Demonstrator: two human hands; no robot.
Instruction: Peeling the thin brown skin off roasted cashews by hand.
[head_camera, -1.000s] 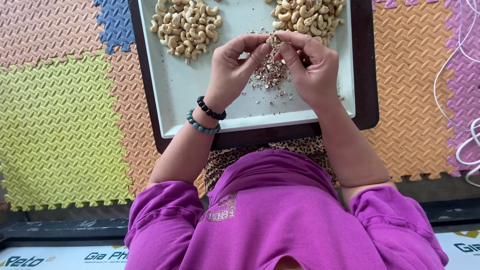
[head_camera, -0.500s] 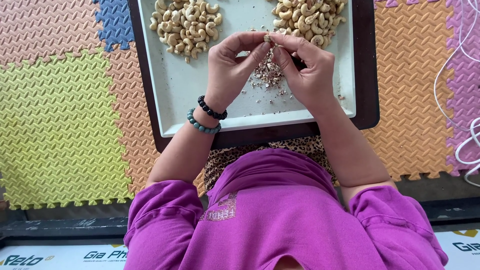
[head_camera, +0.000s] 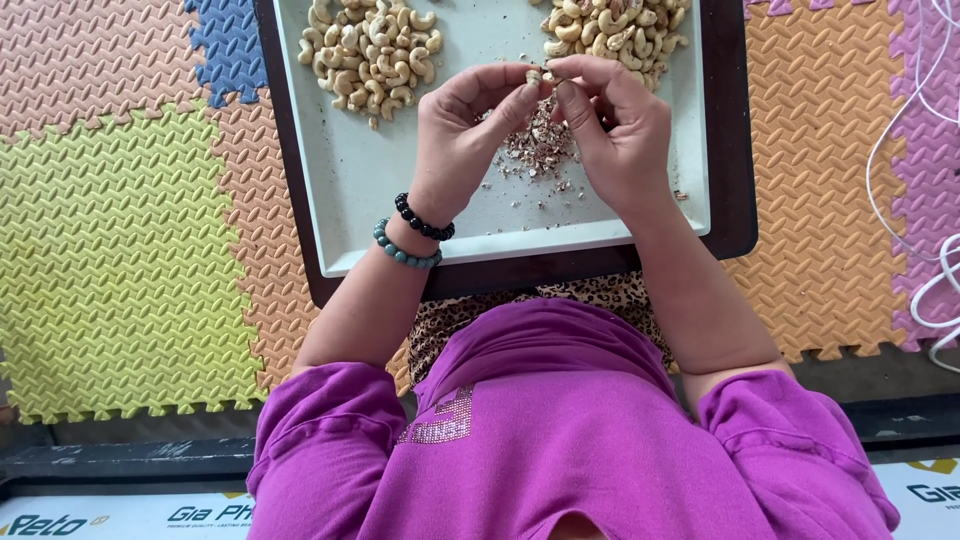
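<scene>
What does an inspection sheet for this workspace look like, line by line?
Surface: pale tray on a dark board, over coloured foam floor mats.
Job's things: one cashew pinched between both hands; two cashew piles, left pile and right pile.
Clutter: heap of skin flakes under the hands.
Grippers: left hand and right hand meet fingertip to fingertip above the tray; two bead bracelets on the left wrist.
Cables: white cords on the mats at right.
Surroundings: the person's purple top.
</scene>
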